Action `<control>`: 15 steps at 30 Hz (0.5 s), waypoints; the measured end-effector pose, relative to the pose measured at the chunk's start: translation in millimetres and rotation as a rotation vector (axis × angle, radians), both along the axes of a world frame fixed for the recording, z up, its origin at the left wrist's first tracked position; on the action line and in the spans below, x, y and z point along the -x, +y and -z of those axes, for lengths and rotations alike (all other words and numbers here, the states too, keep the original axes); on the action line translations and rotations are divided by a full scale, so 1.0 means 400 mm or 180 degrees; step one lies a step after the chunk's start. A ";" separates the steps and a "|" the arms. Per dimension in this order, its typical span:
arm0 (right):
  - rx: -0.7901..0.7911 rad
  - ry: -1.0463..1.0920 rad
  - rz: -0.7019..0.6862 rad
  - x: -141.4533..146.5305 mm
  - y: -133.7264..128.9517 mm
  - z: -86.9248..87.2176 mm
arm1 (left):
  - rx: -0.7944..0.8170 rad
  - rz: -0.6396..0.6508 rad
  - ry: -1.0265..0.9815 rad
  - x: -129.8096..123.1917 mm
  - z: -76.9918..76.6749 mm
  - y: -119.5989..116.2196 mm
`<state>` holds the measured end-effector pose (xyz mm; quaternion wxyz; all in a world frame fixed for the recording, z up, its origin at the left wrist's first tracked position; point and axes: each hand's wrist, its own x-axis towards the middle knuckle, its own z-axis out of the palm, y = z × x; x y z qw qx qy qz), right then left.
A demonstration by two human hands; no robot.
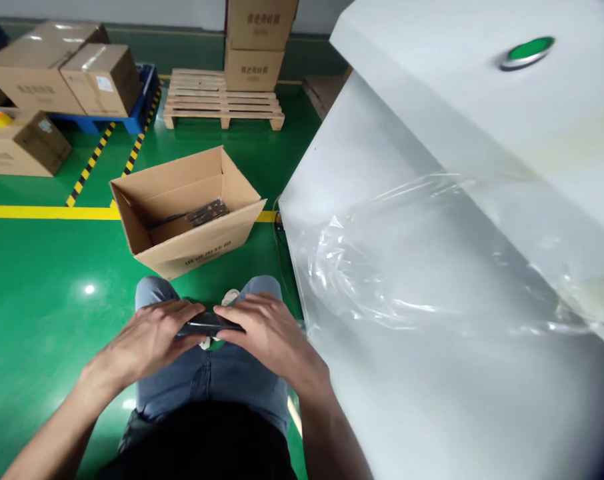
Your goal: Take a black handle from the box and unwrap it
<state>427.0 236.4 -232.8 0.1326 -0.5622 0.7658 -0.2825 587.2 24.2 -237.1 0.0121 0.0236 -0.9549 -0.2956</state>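
Observation:
Both of my hands grip a dark, glossy, elongated object (209, 324) held level above my lap; its kind does not show. My left hand (155, 333) closes on its left end, thumb below and fingers over the top. On the right end my right hand (269, 330) has the same grip. The fingers cover much of the object, and only its middle shows. Beyond my knees an open cardboard box (202, 243) stands on the floor, with a few dark, shiny pieces (207, 213) lying inside at the bottom.
A large white machine or cabinet (382, 380) with a green button (531, 49) rises close on my right. Clear plastic film (372, 267) lies over it. Cartons (42, 67) on a blue pallet (145, 120) and a wooden pallet (222, 100) with stacked boxes (255, 70) stand farther back.

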 end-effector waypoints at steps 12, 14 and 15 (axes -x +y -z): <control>0.1644 -0.1469 0.2086 -0.174 -0.081 0.084 | -0.2522 -0.2858 0.0689 -0.022 0.074 0.144; 0.1594 -0.2019 0.1932 -0.189 -0.095 0.096 | -0.2634 -0.2938 0.0839 -0.014 0.072 0.158; 0.1616 -0.2157 0.1894 -0.189 -0.099 0.096 | -0.2704 -0.2932 0.0866 -0.012 0.072 0.161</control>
